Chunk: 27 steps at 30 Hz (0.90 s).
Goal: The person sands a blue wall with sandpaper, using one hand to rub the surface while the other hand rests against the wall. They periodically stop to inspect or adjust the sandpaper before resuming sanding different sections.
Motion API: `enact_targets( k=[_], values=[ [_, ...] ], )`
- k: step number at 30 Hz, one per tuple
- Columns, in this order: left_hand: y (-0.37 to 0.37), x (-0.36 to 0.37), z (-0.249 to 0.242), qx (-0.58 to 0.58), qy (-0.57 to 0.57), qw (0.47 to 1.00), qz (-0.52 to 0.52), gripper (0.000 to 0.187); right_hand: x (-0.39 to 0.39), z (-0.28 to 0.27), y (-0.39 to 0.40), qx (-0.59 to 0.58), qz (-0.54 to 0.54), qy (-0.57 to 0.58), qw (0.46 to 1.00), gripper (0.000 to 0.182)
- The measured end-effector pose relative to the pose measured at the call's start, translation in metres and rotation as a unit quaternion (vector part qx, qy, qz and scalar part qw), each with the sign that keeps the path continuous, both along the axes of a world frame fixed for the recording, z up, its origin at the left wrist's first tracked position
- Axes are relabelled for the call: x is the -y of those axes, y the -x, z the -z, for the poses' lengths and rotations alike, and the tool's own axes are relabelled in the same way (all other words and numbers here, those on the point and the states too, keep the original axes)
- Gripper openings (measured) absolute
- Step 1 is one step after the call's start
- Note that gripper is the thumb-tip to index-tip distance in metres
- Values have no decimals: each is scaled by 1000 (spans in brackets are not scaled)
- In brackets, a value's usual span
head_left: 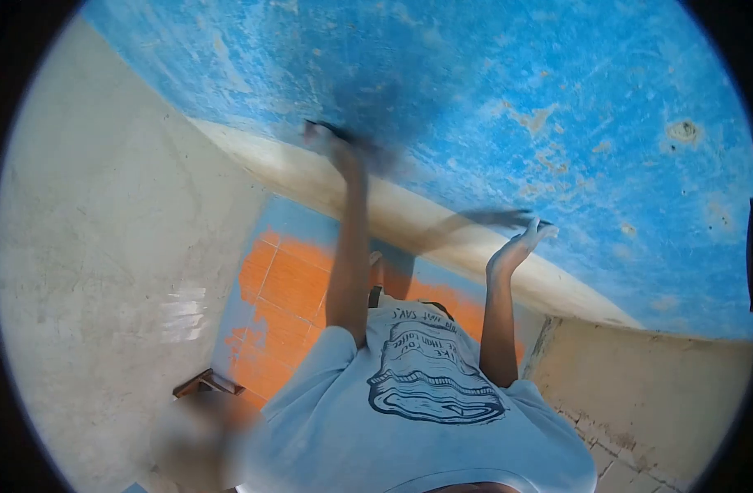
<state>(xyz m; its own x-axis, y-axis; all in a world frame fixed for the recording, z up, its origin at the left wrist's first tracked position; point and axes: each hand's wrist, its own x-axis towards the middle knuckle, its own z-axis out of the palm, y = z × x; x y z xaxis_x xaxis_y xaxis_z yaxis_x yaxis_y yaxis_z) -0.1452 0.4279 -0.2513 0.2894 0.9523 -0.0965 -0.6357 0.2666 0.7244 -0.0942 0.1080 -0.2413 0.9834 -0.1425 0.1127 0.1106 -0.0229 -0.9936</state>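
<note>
My left hand point(334, 149) is against the lower part of the blue wall point(475, 99), smeared by motion. A dark, thin piece point(337, 130) shows along its fingers, pressed to the wall; its kind is too blurred to make out. Farther right, my right hand point(526, 242) has its fingers stretched out, with the fingertips at the wall and nothing visible in them. The wall's paint is worn, with whitish scuffs and bare patches point(534, 117). Shadows of both arms fall on the wall.
A pale, unpainted band point(261, 160) runs along the wall's lower edge. Orange floor tiles point(282, 275) with a grey-blue border lie below. A grey wall point(122, 214) stands at left, a beige wall point(648, 378) at right. A dark wooden object point(205, 383) sits near the left wall.
</note>
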Motion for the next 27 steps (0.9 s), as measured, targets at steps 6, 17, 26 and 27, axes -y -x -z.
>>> enact_targets(
  k=[6,17,26,27],
  values=[
    [-46,169,13,-142,-257,948,-124,68,-13,-26,7,-26,33,-50,998,81],
    [-74,117,138,-349,-344,869,-69,57,20,-9,10,-17,-1,23,1000,75],
    [-44,135,99,-357,-406,838,-77,55,33,-9,11,-26,-37,-21,999,76],
    [-39,128,80,-356,-355,859,-97,55,37,-11,12,-29,-50,-36,998,76]
  ],
)
